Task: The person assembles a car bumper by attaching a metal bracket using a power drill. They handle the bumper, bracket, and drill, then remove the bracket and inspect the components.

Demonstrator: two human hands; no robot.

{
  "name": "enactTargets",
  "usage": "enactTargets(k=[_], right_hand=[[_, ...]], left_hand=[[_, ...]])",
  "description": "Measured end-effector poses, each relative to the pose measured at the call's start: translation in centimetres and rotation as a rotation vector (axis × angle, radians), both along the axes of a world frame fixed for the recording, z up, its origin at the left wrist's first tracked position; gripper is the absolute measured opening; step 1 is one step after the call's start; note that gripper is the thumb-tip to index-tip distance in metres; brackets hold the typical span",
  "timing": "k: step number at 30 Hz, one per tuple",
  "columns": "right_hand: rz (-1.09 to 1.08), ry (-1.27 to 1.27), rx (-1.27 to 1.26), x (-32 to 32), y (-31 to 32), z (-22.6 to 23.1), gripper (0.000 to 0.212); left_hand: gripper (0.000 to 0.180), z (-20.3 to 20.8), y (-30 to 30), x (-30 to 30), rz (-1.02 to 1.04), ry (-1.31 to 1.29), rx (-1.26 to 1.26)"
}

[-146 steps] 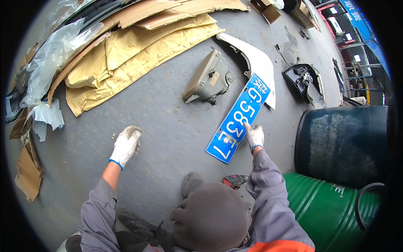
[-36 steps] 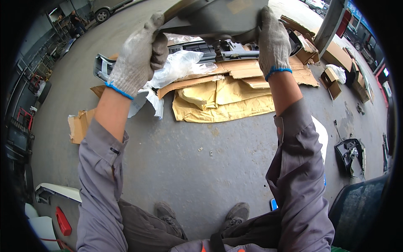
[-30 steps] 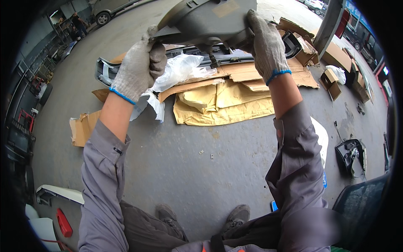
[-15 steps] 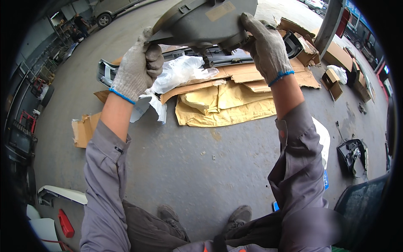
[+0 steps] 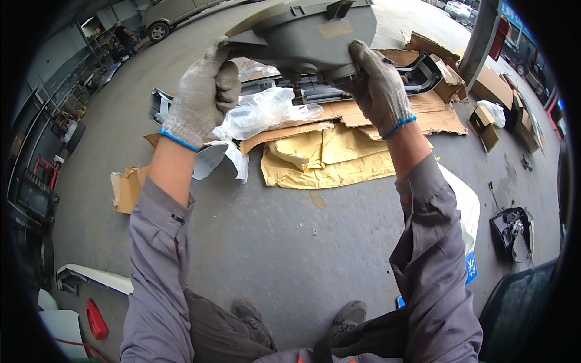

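Observation:
Up at the top of the view I hold a car headlight (image 5: pixel 315 45), the back of its grey plastic housing toward me and its upper part cut off by the frame. My left hand (image 5: pixel 203 97), in a whitish knit glove with a blue cuff, is closed on a bracket at the housing's left end. Gloved the same way, my right hand (image 5: pixel 381 88) grips the lower right edge, thumb on the back face. Below lie a black car bumper part (image 5: pixel 420 75), clear plastic wrap (image 5: pixel 260 112), flattened cardboard (image 5: pixel 445 115) and yellow wrapping paper (image 5: pixel 339 160).
Cardboard boxes (image 5: pixel 493 88) stand by a metal post (image 5: pixel 481 39) at right. A broken black lamp-like part (image 5: pixel 513 233) and a white panel (image 5: pixel 466 212) lie on the right floor. At left are a white trim piece (image 5: pixel 97 277) and a red bottle (image 5: pixel 95 319). A person (image 5: pixel 124 39) stands far left.
The surroundings have shifted slightly down and right in the view. The headlight sits a little lower and further right, with both hands keeping their hold.

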State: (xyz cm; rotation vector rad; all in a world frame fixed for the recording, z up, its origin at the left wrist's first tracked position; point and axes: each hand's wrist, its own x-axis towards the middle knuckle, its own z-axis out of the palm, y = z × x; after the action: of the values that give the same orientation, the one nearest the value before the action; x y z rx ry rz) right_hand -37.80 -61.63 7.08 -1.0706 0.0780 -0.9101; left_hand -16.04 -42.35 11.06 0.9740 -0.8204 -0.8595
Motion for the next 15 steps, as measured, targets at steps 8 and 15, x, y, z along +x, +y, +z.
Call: enactTargets(k=[8, 15], right_hand=[[-0.103, -0.258, -0.039, -1.0, -0.2, 1.4, 0.038], [-0.176, -0.353, -0.189, -2.5, -2.3, 2.9, 0.025]], left_hand=[[0.046, -0.1, 0.6, 0.3, 0.254, -0.178, 0.114], [0.028, -1.4, 0.6, 2.3, 0.268, -0.147, 0.162]])
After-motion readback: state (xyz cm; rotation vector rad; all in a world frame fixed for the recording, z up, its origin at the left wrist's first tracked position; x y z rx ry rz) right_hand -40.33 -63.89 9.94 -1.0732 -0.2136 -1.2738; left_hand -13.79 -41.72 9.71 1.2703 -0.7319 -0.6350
